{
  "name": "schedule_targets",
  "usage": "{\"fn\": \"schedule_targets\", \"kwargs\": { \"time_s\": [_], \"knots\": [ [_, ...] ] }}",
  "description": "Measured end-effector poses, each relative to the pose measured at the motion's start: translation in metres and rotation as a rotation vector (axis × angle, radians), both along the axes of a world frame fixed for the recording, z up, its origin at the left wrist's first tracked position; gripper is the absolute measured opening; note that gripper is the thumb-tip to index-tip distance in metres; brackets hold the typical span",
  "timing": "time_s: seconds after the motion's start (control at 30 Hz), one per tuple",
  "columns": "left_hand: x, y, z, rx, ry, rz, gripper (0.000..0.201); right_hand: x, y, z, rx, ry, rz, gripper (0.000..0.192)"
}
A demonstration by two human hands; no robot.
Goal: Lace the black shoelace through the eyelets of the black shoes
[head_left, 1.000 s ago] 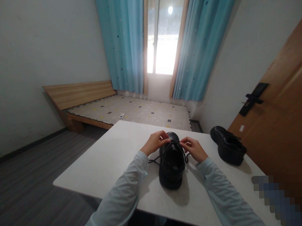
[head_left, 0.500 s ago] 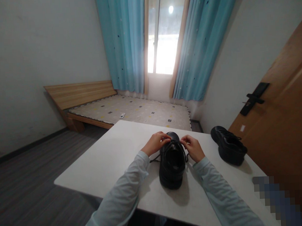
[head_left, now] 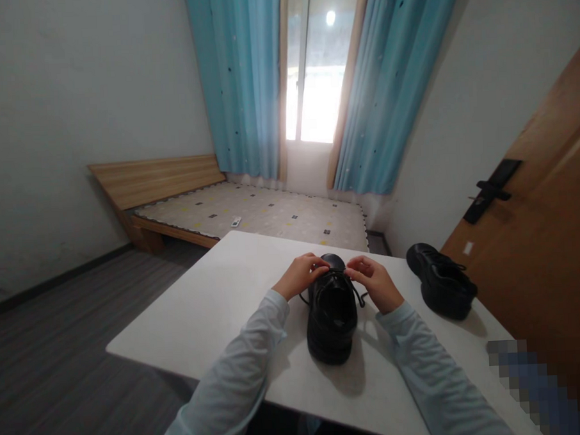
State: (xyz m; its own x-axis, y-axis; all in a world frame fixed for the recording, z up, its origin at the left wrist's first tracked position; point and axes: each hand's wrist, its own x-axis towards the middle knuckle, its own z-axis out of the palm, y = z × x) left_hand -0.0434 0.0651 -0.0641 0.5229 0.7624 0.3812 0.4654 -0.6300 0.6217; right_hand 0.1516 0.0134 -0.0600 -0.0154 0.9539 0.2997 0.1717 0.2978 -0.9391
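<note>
Right, both hands are up at the laces. The left hand [head_left: 299,276] sits on the left side of the black leather lace-up shoe [head_left: 331,312], fingers curled shut and pinching a thin black shoelace [head_left: 334,276] at the top of the tongue. The right hand [head_left: 375,282] mirrors it on the right side, fingers bent in and gripping the other run of the same lace, a loose end trailing down by the wrist. The two sets of fingertips are near each other above the shoe's throat, though whether they touch I cannot tell. The shoe stands upright on its sole in the middle of the white tabletop [head_left: 212,310], toe pointing far, heel toward the near edge. Pale blue sleeves run down to both wrists. A second black shoe [head_left: 442,289] rests on the right part of the tabletop, well apart from the first. Beyond the far edge lies a low wooden bed with a patterned mattress [head_left: 251,213], and turquoise curtains [head_left: 239,85] flank a bright window.
</note>
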Motion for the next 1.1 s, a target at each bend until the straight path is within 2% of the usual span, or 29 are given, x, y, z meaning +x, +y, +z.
{"fn": "schedule_targets", "kwargs": {
  "time_s": [0.1,0.2,0.37,0.5,0.63,0.93,1.1],
  "knots": [
    [0.000,0.000,0.001,-0.018,-0.009,-0.005,0.038,0.005,0.000,0.000,-0.016,0.047,0.020,0.033],
    [0.000,0.000,0.001,-0.046,-0.035,-0.001,0.048,0.006,0.000,0.000,0.004,0.040,-0.019,0.034],
    [0.001,0.001,0.000,-0.074,-0.054,0.006,0.052,0.004,-0.001,0.001,0.112,0.004,-0.081,0.020],
    [0.001,0.002,-0.001,-0.064,-0.050,0.008,0.053,0.005,-0.004,0.004,0.221,-0.262,-0.147,0.009],
    [0.001,0.002,-0.001,-0.060,-0.046,0.009,0.053,0.008,-0.007,0.008,0.348,-0.554,-0.161,0.011],
    [0.001,0.000,0.001,-0.068,-0.046,0.012,0.052,0.019,0.001,-0.003,0.443,-0.729,-0.163,0.014],
    [0.000,0.000,0.002,-0.063,-0.038,0.013,0.051,0.023,0.000,-0.005,0.516,-0.861,-0.202,0.007]
  ]
}}
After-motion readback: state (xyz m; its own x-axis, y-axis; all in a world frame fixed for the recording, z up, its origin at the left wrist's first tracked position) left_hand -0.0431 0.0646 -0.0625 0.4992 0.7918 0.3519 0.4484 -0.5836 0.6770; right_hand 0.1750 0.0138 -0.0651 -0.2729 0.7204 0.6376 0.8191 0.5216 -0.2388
